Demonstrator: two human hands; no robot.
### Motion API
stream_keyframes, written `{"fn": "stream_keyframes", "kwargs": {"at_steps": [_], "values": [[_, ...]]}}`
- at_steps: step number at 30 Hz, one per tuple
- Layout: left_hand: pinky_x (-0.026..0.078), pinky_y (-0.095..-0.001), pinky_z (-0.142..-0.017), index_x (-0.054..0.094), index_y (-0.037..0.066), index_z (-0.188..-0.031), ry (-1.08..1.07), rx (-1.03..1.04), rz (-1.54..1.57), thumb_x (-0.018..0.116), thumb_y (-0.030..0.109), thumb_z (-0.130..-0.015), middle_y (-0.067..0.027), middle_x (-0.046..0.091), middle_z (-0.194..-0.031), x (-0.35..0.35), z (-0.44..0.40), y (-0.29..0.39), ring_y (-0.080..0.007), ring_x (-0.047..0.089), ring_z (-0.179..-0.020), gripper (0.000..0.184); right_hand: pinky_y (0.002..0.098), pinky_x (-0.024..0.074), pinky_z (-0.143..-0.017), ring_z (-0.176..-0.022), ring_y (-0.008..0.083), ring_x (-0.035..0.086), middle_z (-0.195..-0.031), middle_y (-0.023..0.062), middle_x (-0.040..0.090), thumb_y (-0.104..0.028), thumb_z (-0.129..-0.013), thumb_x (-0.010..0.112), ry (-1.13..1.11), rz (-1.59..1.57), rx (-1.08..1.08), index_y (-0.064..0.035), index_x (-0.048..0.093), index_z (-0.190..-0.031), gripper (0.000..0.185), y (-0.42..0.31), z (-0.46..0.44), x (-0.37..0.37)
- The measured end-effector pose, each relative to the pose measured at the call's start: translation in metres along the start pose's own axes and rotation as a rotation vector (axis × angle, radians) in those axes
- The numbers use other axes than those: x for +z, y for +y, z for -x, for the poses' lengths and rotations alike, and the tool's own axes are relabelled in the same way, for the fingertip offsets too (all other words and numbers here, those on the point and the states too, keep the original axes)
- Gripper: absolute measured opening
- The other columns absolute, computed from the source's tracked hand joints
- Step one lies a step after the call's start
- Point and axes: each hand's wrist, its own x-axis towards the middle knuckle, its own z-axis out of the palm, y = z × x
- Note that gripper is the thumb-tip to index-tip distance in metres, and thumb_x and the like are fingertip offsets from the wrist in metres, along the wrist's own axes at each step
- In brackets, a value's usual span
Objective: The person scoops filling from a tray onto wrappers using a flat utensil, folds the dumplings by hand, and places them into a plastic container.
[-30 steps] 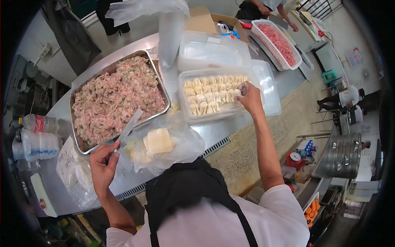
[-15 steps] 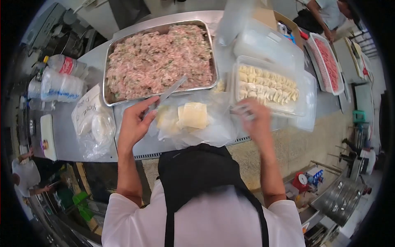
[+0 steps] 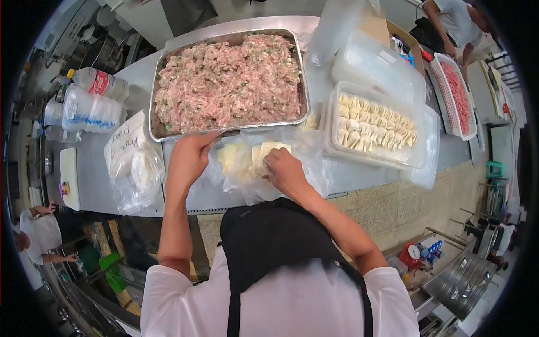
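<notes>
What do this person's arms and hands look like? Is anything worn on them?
The left hand and right hand are ungloved, with no watch visible. Short white sleeves end near the elbows, leaving the forearms bare.

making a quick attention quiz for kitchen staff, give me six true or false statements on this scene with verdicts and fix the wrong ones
1. The right hand is at the pale wrappers. True.
2. The folded dumplings lie in a cardboard box. False: they lie in a clear plastic tub.
3. The bottle with the red label has a yellow cap. True.
4. The left hand is inside the plastic tub. False: it is by the near edge of the metal tray.
5. The metal tray is to the right of the plastic tub. False: it is to the left.
6. The white basket holds pinkish meat. True.
</notes>
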Motion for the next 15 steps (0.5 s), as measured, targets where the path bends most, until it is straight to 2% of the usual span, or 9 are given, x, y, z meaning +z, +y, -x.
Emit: {"fn": "stream_keyframes", "kwargs": {"at_steps": [1, 3, 4, 6, 7, 9, 10, 12, 15], "values": [[0.05, -0.0411, -0.068, 0.072, 0.007, -0.115, 0.0, 0.002, 0.0, 0.062, 0.003, -0.087, -0.0144, 0.07, -0.088, 0.0, -0.012, 0.007, -0.03, 0.066, -0.076, 0.03, 0.044, 0.0518, -0.069, -0.084, 0.0328, 0.06, -0.082, 0.0127, 0.061, -0.009, -0.074, 0.075, 0.0, 0.001, -0.015, -0.0017, 0.064, -0.076, 0.013, -0.003, 0.001, -0.002], [0.05, -0.0508, -0.074, 0.071, 0.003, -0.095, -0.189, 0.004, -0.249, 0.056, 0.005, -0.081, -0.0216, 0.068, -0.086, 0.003, -0.04, 0.022, -0.0408, 0.065, -0.084, 0.02, 0.0436, 0.0519, -0.069, -0.085, 0.0324, 0.06, -0.082, 0.0121, 0.061, -0.009, -0.073, 0.075, 0.0, 0.011, -0.017, -0.0015, 0.064, -0.076, 0.013, 0.006, -0.001, 0.004], [0.05, -0.0508, -0.074, 0.071, 0.003, -0.095, -0.189, 0.003, -0.248, 0.056, 0.005, -0.081, -0.0216, 0.068, -0.086, 0.012, -0.053, 0.026, -0.0408, 0.065, -0.084, 0.02, 0.0432, 0.0521, -0.069, -0.086, 0.032, 0.06, -0.083, 0.0115, 0.061, -0.008, -0.072, 0.075, -0.002, 0.018, -0.019, -0.0014, 0.064, -0.076, 0.013, 0.008, -0.001, 0.006], [0.051, -0.051, -0.073, 0.069, 0.003, -0.084, -0.151, 0.002, -0.394, 0.055, 0.006, -0.078, -0.0223, 0.068, -0.085, 0.037, -0.072, 0.024, -0.0403, 0.066, -0.083, 0.016, 0.0426, 0.052, -0.07, -0.086, 0.0316, 0.059, -0.083, 0.0108, 0.061, -0.007, -0.072, 0.074, 0.0, 0.018, -0.03, -0.0015, 0.063, -0.076, 0.013, 0.01, -0.001, 0.008], [0.051, -0.051, -0.073, 0.069, 0.003, -0.084, -0.152, 0.004, -0.394, 0.055, 0.006, -0.078, -0.0223, 0.068, -0.085, 0.047, -0.076, 0.019, -0.0403, 0.066, -0.083, 0.016, 0.0421, 0.0519, -0.07, -0.086, 0.0312, 0.059, -0.083, 0.0101, 0.06, -0.006, -0.071, 0.073, 0.004, 0.019, -0.038, -0.0017, 0.063, -0.076, 0.012, 0.009, 0.0, 0.007], [0.053, -0.0503, -0.076, 0.073, 0.005, -0.089, -0.123, 0.211, -0.294, 0.059, 0.006, -0.078, -0.0207, 0.07, -0.085, 0.058, -0.085, 0.019, -0.0404, 0.067, -0.085, 0.018, 0.0416, 0.0518, -0.07, -0.085, 0.031, 0.058, -0.083, 0.0097, 0.06, -0.004, -0.071, 0.071, 0.047, -0.011, -0.03, -0.0021, 0.063, -0.075, 0.01, 0.003, 0.004, 0.002], [0.053, -0.0503, -0.076, 0.073, 0.005, -0.089, -0.123, 0.219, -0.294, 0.059, 0.006, -0.078, -0.0207, 0.07, -0.085, 0.053, -0.092, 0.02, -0.0404, 0.067, -0.085, 0.018, 0.0411, 0.0517, -0.069, -0.085, 0.0308, 0.058, -0.084, 0.0093, 0.06, -0.003, -0.07, 0.07, 0.088, -0.042, -0.023, -0.0025, 0.062, -0.075, 0.008, 0.0, 0.005, -0.001], [0.053, -0.0511, -0.077, 0.072, 0.004, -0.088, -0.37, 0.103, -0.18, 0.059, 0.007, -0.076, -0.0244, 0.069, -0.085, 0.036, -0.103, 0.021, -0.0405, 0.067, -0.089, 0.018, 0.0411, 0.0517, -0.069, -0.084, 0.0308, 0.058, -0.083, 0.0093, 0.06, -0.002, -0.07, 0.068, 0.067, -0.023, -0.022, -0.0028, 0.063, -0.075, 0.008, 0.005, 0.007, 0.001], [0.054, -0.0496, -0.078, 0.074, 0.005, -0.095, -0.325, 0.046, -0.345, 0.057, 0.005, -0.076, -0.0255, 0.068, -0.088, 0.031, -0.105, 0.025, -0.0412, 0.068, -0.09, 0.026, 0.0411, 0.052, -0.07, -0.084, 0.0309, 0.058, -0.083, 0.0091, 0.059, 0.0, -0.069, 0.066, 0.038, -0.003, -0.03, -0.0033, 0.063, -0.077, 0.009, 0.011, 0.008, 0.007]]}}
